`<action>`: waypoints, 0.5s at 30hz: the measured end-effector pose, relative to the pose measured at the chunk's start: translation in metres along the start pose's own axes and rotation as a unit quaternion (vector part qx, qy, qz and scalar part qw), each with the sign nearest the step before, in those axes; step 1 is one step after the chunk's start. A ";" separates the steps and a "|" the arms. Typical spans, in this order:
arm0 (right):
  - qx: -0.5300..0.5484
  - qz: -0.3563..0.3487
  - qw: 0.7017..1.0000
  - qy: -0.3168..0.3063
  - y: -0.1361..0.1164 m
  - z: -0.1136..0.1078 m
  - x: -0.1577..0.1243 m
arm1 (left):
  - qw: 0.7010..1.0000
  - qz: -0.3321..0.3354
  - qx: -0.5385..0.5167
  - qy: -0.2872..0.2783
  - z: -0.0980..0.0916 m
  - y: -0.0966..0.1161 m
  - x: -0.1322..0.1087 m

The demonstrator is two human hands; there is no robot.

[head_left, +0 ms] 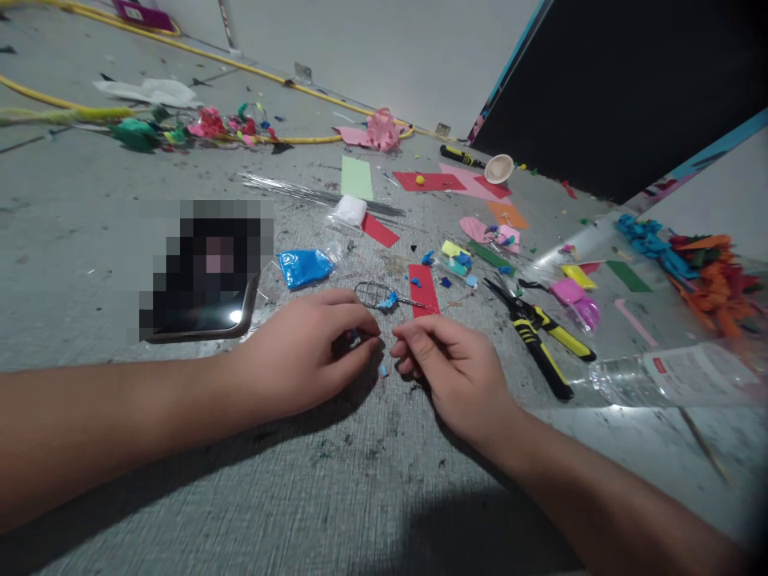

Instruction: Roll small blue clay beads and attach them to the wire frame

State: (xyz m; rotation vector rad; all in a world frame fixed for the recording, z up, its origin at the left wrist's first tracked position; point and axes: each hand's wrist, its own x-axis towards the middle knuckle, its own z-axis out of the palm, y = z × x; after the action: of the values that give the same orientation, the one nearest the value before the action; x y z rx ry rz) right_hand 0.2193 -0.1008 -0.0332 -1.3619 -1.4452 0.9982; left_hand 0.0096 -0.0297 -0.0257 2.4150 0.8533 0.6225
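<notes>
Grey, scuffed, textured surface (270, 488) filled the lower part of the head view, littered with craft scraps, and beyond it I had a white panel (372, 48), a black one at far right and a yellow cable (207, 57) along the back. From my distant seat I watched two bare hands meet near the middle. At the left hand (309, 348), thumb and forefinger curved toward each other with their tips close; I couldn't tell whether they met or held something. At the right hand (459, 372), the thumb was pressed to the forefinger, though anything pinched between was too small for me to make out. Just beyond the fingertips lay a bent wire loop (377, 305) with a blue clay bit (390, 300) on it, and below the gap between the hands sat a tiny light-blue scrap (384, 370). Behind the left hand was a blue clay packet (305, 268); farther left, a dark-screened device (198, 312), partly pixelated. Past the right fingertips I saw a red paper strip (424, 280); to the right of that hand, yellow-and-black pliers (523, 312) lay open, near a clear plastic bottle (624, 376) on its side.
</notes>
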 end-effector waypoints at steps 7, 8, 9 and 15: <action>0.032 0.005 0.999 0.020 0.002 0.003 0.000 | 0.998 0.053 -0.030 0.032 0.000 -0.002 -0.003; 0.022 -0.001 0.999 0.024 0.000 0.003 0.000 | 0.997 0.064 -0.040 0.031 0.000 -0.001 -0.003; 0.007 -0.009 1.000 0.026 -0.001 0.002 0.000 | 0.996 0.074 -0.050 0.028 -0.001 0.000 -0.003; -0.055 -0.075 0.996 -0.002 -0.006 -0.003 -0.002 | 0.987 0.125 -0.097 0.014 -0.005 0.008 -0.003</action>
State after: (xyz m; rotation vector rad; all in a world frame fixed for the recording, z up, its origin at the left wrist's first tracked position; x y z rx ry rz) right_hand 0.2207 -0.1031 -0.0265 -1.3089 -1.6000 0.8353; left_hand 0.0078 -0.0352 -0.0179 2.3568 0.4775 0.7963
